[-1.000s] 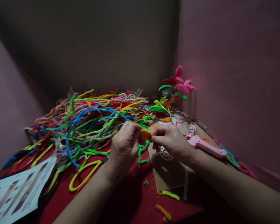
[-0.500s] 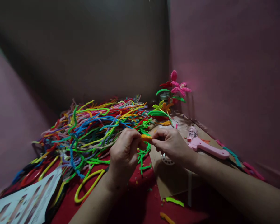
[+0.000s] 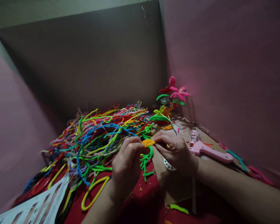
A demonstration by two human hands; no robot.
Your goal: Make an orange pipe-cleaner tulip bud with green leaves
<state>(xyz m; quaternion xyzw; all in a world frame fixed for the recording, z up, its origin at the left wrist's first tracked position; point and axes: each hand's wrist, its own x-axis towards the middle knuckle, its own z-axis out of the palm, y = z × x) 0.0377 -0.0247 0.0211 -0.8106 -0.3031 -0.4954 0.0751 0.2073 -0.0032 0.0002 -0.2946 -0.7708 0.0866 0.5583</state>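
Red cloth (image 3: 148,188) underneath, big messy heap of stems (image 3: 102,133) on it, cardboard (image 3: 174,188) over to the right. Left hand (image 3: 128,163) and right hand (image 3: 175,151) are raised in the middle, pink glue gun (image 3: 210,151) lying just beyond the right one. Little orange piece (image 3: 148,142) is between their fingertips: left's got one end pinched, right's are at the other, can't tell if they're actually gripping.

Head-worn view, forward and down
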